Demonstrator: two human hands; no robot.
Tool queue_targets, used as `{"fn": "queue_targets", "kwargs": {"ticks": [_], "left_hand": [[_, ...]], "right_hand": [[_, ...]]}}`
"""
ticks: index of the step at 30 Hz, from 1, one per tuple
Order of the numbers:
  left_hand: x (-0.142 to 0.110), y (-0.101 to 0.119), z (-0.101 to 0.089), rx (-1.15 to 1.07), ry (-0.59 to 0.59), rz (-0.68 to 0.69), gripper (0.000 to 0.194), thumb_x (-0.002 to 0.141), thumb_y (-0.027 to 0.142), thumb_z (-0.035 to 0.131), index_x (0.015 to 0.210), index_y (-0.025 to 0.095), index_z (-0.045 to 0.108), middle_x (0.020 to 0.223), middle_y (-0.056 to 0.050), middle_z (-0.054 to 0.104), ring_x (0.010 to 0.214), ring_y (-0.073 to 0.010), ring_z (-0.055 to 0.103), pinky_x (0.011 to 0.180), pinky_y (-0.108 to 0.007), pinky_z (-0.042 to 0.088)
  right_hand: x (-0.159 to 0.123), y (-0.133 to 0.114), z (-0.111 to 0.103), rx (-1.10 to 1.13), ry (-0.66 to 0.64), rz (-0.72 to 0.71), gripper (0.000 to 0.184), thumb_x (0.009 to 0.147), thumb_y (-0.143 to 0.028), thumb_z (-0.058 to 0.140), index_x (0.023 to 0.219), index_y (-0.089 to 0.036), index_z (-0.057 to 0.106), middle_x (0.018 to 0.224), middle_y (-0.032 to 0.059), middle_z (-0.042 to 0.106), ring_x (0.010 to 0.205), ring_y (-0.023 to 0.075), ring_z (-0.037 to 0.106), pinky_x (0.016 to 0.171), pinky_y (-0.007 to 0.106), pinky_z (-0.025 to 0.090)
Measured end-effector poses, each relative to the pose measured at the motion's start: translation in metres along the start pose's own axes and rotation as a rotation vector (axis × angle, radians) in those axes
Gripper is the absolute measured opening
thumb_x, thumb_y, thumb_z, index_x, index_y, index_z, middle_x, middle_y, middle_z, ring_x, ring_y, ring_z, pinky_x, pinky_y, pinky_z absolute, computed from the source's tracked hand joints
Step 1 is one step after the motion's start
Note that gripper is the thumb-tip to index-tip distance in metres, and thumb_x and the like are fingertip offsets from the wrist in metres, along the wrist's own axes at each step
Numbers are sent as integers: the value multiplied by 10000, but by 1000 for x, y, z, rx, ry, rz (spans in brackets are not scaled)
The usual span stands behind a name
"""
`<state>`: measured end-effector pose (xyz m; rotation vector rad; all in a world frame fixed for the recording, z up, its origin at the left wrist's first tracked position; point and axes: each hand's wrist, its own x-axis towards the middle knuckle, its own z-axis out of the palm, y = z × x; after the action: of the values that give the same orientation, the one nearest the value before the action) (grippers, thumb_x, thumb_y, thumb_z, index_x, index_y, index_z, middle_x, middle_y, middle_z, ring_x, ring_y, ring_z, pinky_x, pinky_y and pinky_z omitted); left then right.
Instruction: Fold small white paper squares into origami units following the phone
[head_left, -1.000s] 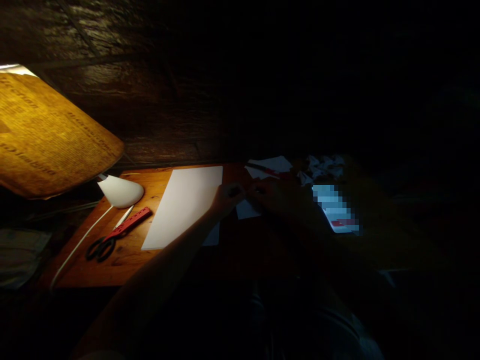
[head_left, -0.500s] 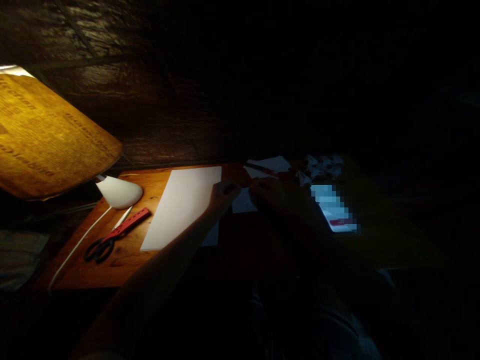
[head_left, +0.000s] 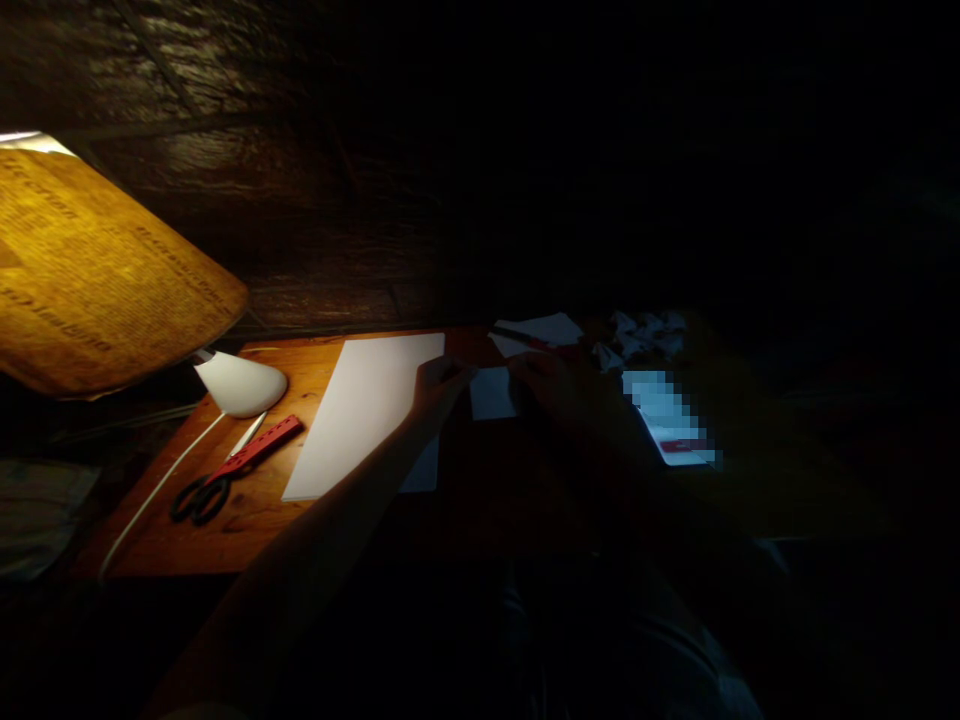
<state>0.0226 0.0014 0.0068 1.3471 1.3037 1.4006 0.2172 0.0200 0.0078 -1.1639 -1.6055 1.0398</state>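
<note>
A small piece of white paper (head_left: 493, 394) is held up between my two hands over the dark middle of the table. My left hand (head_left: 441, 386) pinches its upper left corner. At the paper's right edge my right hand (head_left: 543, 380) has its fingers bent and closed on it, though deep shadow hides their detail. To the left, partly under my left forearm, lies a stack of larger white sheets (head_left: 367, 410). Behind my right hand is another white paper (head_left: 555, 326), with a dark, slim object (head_left: 517, 334) across it.
A lit lamp with a printed shade (head_left: 112, 270) and white base (head_left: 244, 385) stands left. Black-handled scissors (head_left: 201, 498), a red perforated strip (head_left: 266, 445) and a white pen-like stick (head_left: 249, 432) lie before it. Rightward are folded paper pieces (head_left: 645, 335) and a glowing phone (head_left: 667, 420).
My hands have moved slightly apart, the left one a little to the left. More of the small paper shows between them, and it sits slightly higher and flatter.
</note>
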Motion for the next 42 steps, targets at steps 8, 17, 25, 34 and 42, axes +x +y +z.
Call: {"fn": "queue_targets", "kwargs": {"ticks": [8, 17, 25, 34, 42], "left_hand": [[0, -3, -1, 25, -3, 42, 246, 697, 393, 726, 681, 168, 630, 620, 15, 577, 599, -114, 510, 565, -238, 381], [2, -3, -1, -55, 24, -1, 191, 655, 324, 723, 647, 166, 615, 597, 24, 563, 585, -108, 500, 562, -233, 372], [-1, 1, 0, -8, -57, 31, 143, 655, 292, 692, 654, 168, 622, 611, 18, 578, 599, -117, 504, 572, -239, 370], [-1, -3, 2, 4, -111, 54, 245, 688, 383, 756, 685, 168, 638, 617, 23, 569, 599, -110, 506, 562, -231, 382], [-1, -5, 1, 0, -109, 20, 270, 672, 374, 773, 624, 164, 611, 566, 32, 525, 545, -97, 457, 521, -223, 333]], "right_hand": [[3, 6, 0, 10, 36, 3, 294, 846, -450, 618, 667, -219, 588, 672, 32, 625, 663, 172, 554, 573, 268, 407], [-3, -6, -1, 124, -37, 31, 228, 805, -423, 686, 717, -214, 665, 780, 44, 711, 756, 184, 616, 649, 274, 474], [-2, -6, -3, 22, -167, -5, 312, 765, -496, 734, 769, -184, 722, 806, 42, 729, 723, 171, 625, 639, 268, 466], [1, 1, -3, 13, -89, -11, 328, 799, -509, 674, 746, -187, 695, 744, 40, 689, 675, 162, 586, 593, 269, 439], [0, -5, -5, 76, -115, 49, 333, 773, -525, 720, 767, -192, 705, 768, 41, 701, 705, 173, 604, 625, 280, 452]]}}
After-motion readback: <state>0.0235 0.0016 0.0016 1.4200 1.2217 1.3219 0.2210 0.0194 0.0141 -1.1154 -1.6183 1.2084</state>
